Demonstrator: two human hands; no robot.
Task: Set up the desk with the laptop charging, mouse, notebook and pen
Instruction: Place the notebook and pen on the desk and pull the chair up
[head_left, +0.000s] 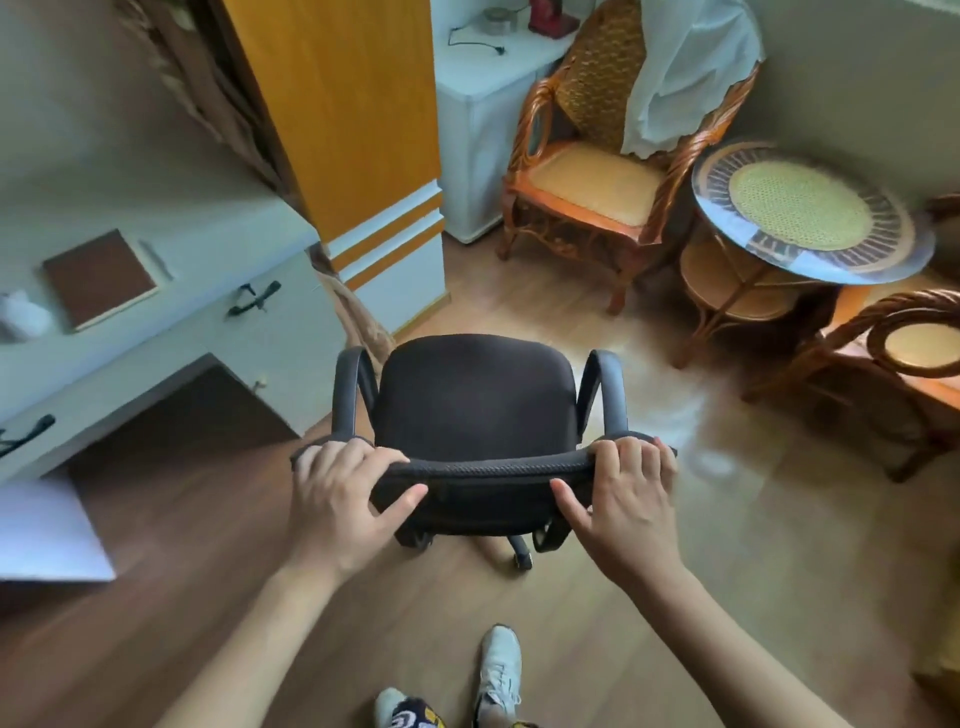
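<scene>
The office chair (475, 410) stands on the floor (649, 597), just right of the desk (156, 332) and its kneehole. On the desk, the notebook (98, 278) lies near the front edge, the pen (156, 260) just right of it. Behind the chair stands a cabinet (358, 130). To the right, a round table (810, 213) stands between 2 wicker chairs (587, 192).

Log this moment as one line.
hands: left, right gripping black mesh office chair backrest | brown notebook, pen on pale desk
</scene>
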